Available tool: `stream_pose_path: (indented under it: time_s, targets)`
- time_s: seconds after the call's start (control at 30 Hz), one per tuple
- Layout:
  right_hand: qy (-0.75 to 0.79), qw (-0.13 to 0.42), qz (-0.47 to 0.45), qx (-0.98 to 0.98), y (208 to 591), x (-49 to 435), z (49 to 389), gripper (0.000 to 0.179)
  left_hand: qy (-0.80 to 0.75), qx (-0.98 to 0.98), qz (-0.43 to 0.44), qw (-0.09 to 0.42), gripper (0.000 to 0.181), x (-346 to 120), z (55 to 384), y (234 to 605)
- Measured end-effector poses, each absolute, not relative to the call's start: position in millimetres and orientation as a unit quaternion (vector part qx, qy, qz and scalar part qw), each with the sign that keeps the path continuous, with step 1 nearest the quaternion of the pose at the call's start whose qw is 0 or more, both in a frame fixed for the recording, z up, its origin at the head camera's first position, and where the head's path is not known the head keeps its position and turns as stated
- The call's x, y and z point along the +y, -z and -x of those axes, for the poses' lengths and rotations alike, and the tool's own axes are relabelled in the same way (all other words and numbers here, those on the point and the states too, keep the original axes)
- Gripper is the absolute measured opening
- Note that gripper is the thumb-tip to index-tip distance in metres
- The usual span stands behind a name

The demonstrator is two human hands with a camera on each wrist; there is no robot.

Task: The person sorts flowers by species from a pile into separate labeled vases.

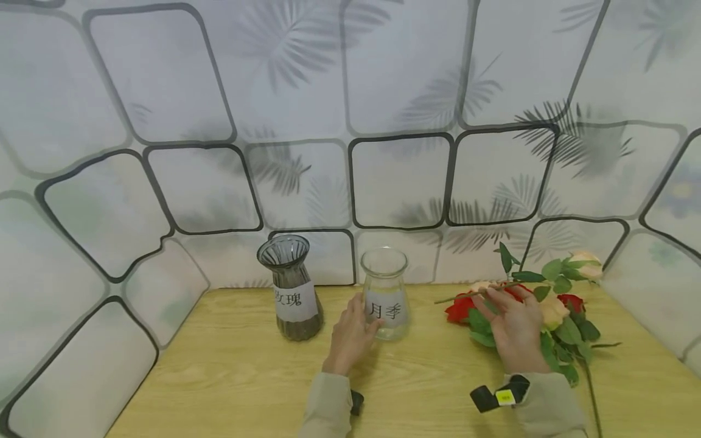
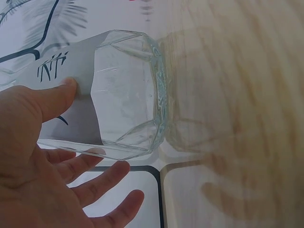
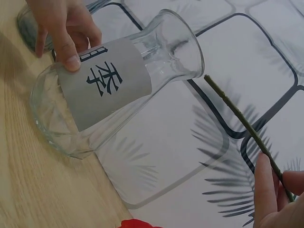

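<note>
My left hand (image 1: 349, 337) grips the side of a clear glass vase (image 1: 384, 283) that stands upright on the table. In the left wrist view, the thumb presses on the vase's paper label (image 2: 80, 102) and the fingers spread along its other side. Between thumb and fingers, my right hand (image 1: 517, 334) pinches the green stem (image 3: 240, 116) of an artificial rose with a peach bloom (image 1: 587, 266). The stem's cut end points left toward the vase; the right wrist view shows it close by the rim. Below the right hand lies a pile of red and peach roses (image 1: 554, 312).
A grey ribbed glass vase (image 1: 301, 328) with a labelled band stands to the left of the clear one. The wooden table (image 1: 235, 377) meets a patterned backdrop (image 1: 400, 182) behind both vases. One loose stem (image 1: 593, 395) reaches toward the front edge.
</note>
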State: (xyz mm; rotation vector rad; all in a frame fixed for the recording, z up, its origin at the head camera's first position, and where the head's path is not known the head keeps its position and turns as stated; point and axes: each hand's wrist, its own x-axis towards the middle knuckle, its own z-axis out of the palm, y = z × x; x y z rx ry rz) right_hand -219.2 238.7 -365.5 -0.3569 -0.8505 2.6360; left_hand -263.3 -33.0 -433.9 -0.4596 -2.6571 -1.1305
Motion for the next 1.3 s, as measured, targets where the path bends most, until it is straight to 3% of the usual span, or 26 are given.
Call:
stream_pose_path:
  time_s: [0.33,0.63,1.3]
  targets:
    - [-0.936,0.185,0.134,-0.268,358.0,223.1,227.8,0.044,0.379,-0.905,0.159,0.109,0.07,-34.0,264.2,434.0]
    - [-0.944,0.198,0.096,-0.248,347.6,203.9,238.6,0.042,0.364,-0.91,0.16,0.12,0.07,-35.2,263.2,434.3]
    - [-0.931,0.237,0.108,-0.257,334.1,185.2,257.7,0.04,0.344,-0.915,0.163,0.133,0.07,-31.1,263.4,434.6]
